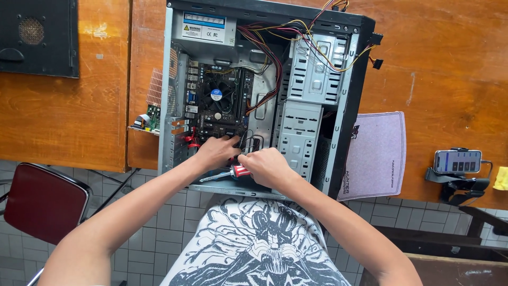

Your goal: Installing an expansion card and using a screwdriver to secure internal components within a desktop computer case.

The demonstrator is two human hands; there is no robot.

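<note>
Head view, computer case: an open computer case (264,95) is lying on its side on the wooden desk (450,63), its motherboard (217,100) showing.
Left hand: the left hand (214,152) is reaching onto the lower edge of the motherboard, fingers curled; what they are pinching, I cannot tell.
Right hand: the right hand (267,167) is gripping a red-handled screwdriver (228,173), fingers pressed around the handle, its shaft pointing left above the case's lower wall.
Surroundings: a phone on a stand (457,161) and a grey mouse pad (377,153) are lying to the right.

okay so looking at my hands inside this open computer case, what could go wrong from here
1. The right hand holds a red-handled screwdriver close to the motherboard; a slip might scratch the board.
2. The left hand works among thin wires at the board's lower edge, so one could get tugged loose.
3. The computer case overhangs the table edge and might shift if leaned on.
</note>
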